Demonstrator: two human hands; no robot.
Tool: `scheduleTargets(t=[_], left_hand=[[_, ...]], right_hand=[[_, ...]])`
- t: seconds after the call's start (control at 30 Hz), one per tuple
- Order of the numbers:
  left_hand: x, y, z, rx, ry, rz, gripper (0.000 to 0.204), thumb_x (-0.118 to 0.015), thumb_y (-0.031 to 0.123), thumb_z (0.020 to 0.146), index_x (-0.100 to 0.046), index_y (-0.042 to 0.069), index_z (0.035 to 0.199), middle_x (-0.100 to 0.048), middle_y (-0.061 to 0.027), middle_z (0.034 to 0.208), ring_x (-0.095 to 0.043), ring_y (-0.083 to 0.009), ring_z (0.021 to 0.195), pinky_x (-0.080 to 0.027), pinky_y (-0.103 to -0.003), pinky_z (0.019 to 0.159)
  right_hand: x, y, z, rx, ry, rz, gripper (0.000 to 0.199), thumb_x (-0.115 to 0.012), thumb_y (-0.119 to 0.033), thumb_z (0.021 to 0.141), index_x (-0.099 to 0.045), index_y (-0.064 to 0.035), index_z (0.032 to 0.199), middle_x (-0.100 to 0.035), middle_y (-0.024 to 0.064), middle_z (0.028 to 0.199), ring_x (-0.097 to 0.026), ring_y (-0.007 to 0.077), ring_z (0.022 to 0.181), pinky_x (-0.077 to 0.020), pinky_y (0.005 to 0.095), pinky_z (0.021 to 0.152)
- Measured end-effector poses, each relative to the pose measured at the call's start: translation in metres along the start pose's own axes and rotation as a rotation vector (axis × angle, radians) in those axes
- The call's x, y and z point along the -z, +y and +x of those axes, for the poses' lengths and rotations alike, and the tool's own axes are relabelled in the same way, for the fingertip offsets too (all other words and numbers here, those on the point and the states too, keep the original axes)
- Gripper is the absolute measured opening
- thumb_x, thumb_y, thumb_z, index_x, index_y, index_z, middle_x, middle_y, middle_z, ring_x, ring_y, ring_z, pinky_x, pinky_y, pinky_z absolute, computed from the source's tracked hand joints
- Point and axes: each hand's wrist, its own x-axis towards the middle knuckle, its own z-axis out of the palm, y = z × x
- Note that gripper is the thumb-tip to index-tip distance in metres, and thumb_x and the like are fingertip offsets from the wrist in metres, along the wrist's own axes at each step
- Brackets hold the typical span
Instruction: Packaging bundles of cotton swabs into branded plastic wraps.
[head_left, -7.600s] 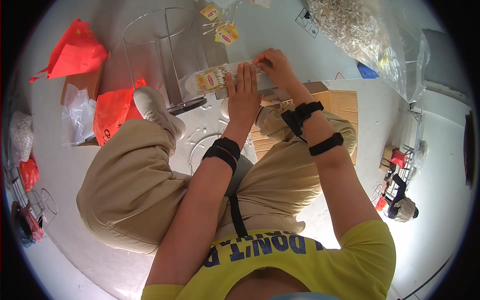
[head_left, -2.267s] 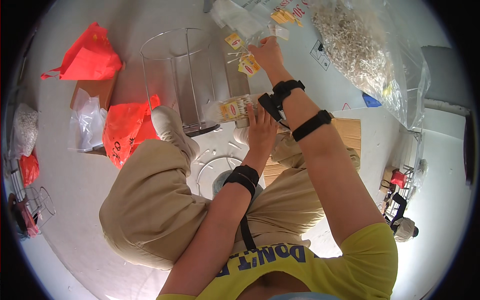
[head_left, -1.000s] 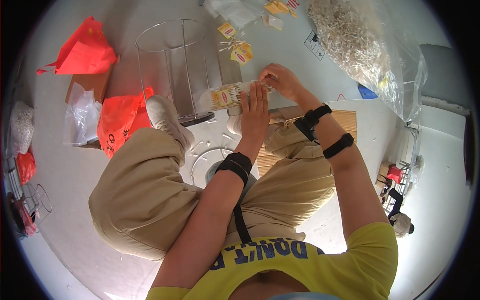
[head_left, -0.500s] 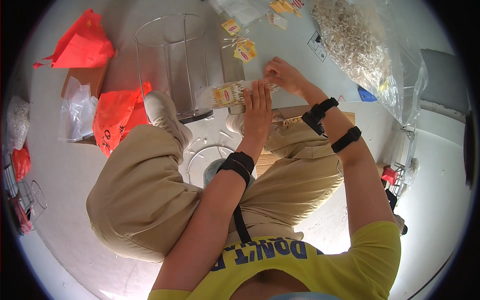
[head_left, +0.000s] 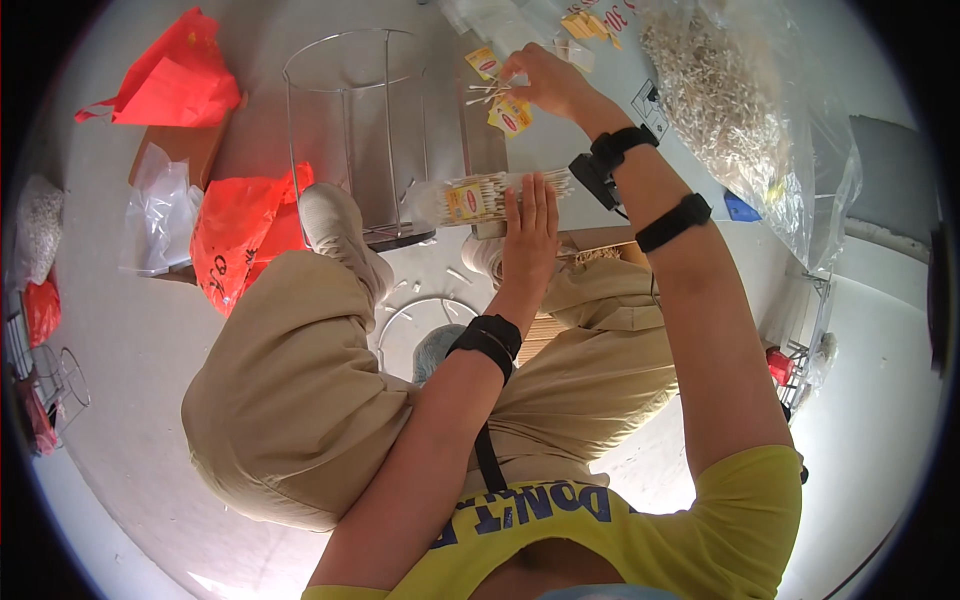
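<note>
Lying at the table's [head_left: 575,140] near edge, the clear packet of cotton swabs [head_left: 465,201] sits under the left hand [head_left: 531,225], grip flat and straight-fingered — farther up, beside loose swabs [head_left: 484,95], the right hand [head_left: 546,82] curls, its hold unclear to me.

A clear plastic packet of white cotton swabs [head_left: 487,199] lies at upper centre, between a round silver wire stand [head_left: 390,122], left, and a transparent plastic sack [head_left: 715,100], upper right.
</note>
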Motion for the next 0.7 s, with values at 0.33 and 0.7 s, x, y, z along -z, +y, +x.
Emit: scheduleTargets(t=[0.33,0.7], left_hand=[[0.002,0.000,0.002,-0.028,-0.005,-0.036,0.065,-0.047,0.026,0.089,-0.028,-0.005,0.143,-0.022,-0.0241,0.151,-0.018,-0.0401,0.142,-0.011,-0.058,0.115],[-0.001,0.000,0.000,-0.008,-0.022,0.028,0.093,-0.065,0.050,0.078,-0.026,-0.001,0.145,-0.018,-0.0216,0.153,-0.014,-0.0358,0.143,-0.008,-0.058,0.115]], right_hand=[[0.002,0.012,-0.003,-0.210,-0.236,-0.096,0.017,-0.066,-0.024,0.084,-0.065,-0.0105,0.093,-0.066,0.0074,0.091,-0.062,0.0258,0.094,-0.0489,0.0377,0.079],[0.015,0.011,-0.083,-0.006,-0.198,0.096,0.012,-0.063,-0.018,0.085,-0.064,-0.0081,0.091,-0.064,0.0040,0.084,-0.054,0.0230,0.083,-0.0445,0.0348,0.078]])
